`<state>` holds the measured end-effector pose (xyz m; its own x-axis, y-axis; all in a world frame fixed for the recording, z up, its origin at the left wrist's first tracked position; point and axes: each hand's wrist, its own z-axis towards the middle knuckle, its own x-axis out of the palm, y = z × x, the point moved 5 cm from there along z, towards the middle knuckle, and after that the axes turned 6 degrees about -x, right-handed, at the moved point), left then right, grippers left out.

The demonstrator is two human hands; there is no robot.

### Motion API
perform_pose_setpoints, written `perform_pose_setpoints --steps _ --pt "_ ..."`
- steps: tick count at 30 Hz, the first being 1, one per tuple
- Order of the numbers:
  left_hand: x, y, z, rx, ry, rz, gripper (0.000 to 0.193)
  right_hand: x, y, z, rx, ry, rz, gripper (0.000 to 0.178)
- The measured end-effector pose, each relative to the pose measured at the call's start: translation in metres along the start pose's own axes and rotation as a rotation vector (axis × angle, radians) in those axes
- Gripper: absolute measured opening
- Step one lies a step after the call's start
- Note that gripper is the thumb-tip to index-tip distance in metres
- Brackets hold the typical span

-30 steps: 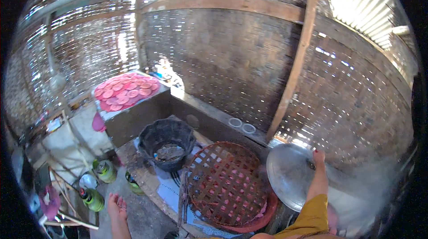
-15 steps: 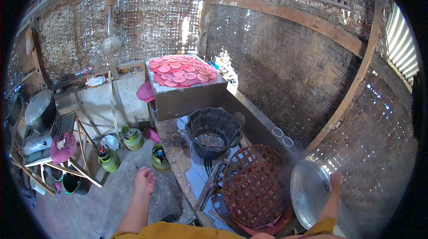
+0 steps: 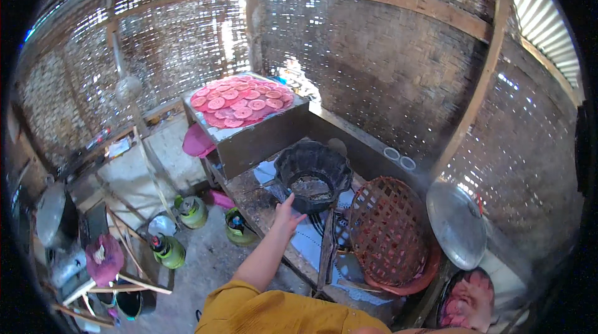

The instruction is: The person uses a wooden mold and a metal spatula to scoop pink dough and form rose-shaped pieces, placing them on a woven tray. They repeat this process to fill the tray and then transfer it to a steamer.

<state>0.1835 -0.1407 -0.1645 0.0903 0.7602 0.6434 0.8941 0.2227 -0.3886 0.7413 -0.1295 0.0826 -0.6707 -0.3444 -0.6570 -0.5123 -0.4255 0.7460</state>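
My left hand (image 3: 286, 217) reaches over the worktop, fingers apart and nothing in it. It is right at the near left side of a black fluted basin (image 3: 313, 175); whether it touches the rim I cannot tell. At the lower right is a dark round pan (image 3: 450, 300) with pink, wet-looking contents. A skin-toned shape over the pan's right side seems to be my right hand (image 3: 481, 309), its fingers too blurred to read. Above the pan a large metal lid (image 3: 456, 225) leans by the wall, with no hand on it.
A brown woven basket (image 3: 391, 228) rests in a reddish basin (image 3: 408, 285). Pink discs cover a tray (image 3: 180, 94) on a box (image 3: 261, 147). Green gas cylinders (image 3: 192, 212) stand on the floor to the left. Firewood (image 3: 327, 250) lies across the worktop; two white cups (image 3: 407, 163) sit by the wall.
My right hand has let go of the lid, which now leans higher, and the pink-filled pan shows. My left hand has moved right and forward to the black basin. The view has shifted right.
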Motion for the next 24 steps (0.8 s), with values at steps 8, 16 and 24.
perform_pose_setpoints --steps 8,16,24 --pt "0.026 -0.004 0.091 -0.157 0.315 0.28 0.035 0.077 0.051 -0.15 0.43 -0.315 0.073 0.054" --pt "0.026 -0.049 0.1 -0.283 0.167 0.126 0.048 0.144 0.062 -0.228 0.574 -0.359 -0.124 0.053" --pt "0.028 -0.026 0.107 -0.091 0.018 0.18 0.049 0.165 0.055 -0.278 0.748 -0.308 -0.187 0.053"
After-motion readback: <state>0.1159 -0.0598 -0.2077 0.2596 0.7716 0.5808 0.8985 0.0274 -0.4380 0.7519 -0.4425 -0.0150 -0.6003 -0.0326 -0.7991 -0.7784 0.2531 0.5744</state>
